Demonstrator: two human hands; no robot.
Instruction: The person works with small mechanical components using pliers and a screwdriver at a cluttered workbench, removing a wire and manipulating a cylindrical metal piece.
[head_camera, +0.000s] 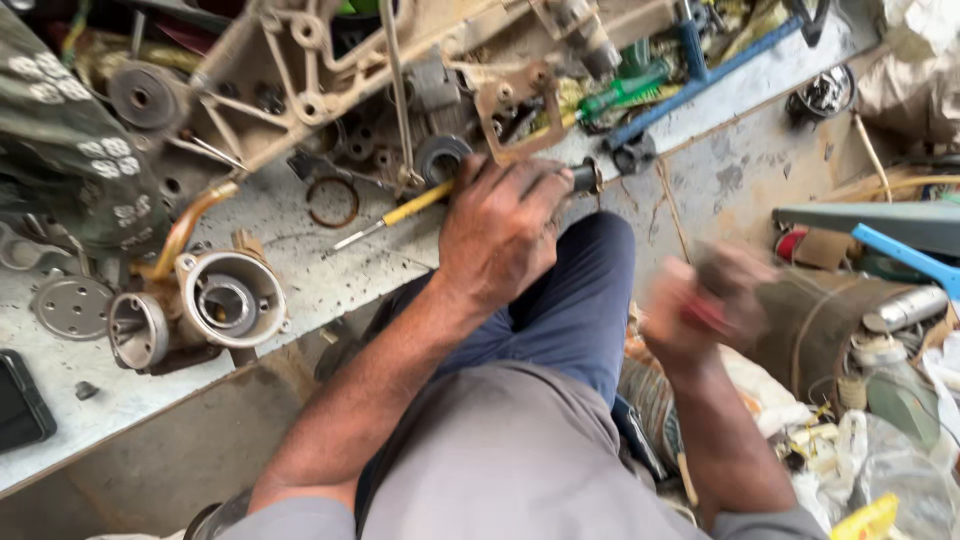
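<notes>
Small dark round part (588, 177) at the bench (330, 270) edge, upper centre, just at 1 o'clock of the left hand (503, 228). Left hand laid over the edge, fingers curled down and pressed around something; pinching the part or only steadying it, cannot tell, since the palm hides the contact. Yellow-handled screwdriver (400, 213) running out from under that hand toward 9 o'clock, shaft flat on the bench. Right hand (703, 305) off at 3 o'clock, blurred with motion, closed on a red-handled tool (708, 314); tip not visible. Likely step: holding the part fast while bringing the tool to it. Next move calls for a firm hold from the left and a true line-up of tool to part, near the edge. Farther out: rusty ring (332, 202) at 10 o'clock, carburettor (200, 305) at 8 o'clock, engine casing (330, 70) at 11 o'clock.
</notes>
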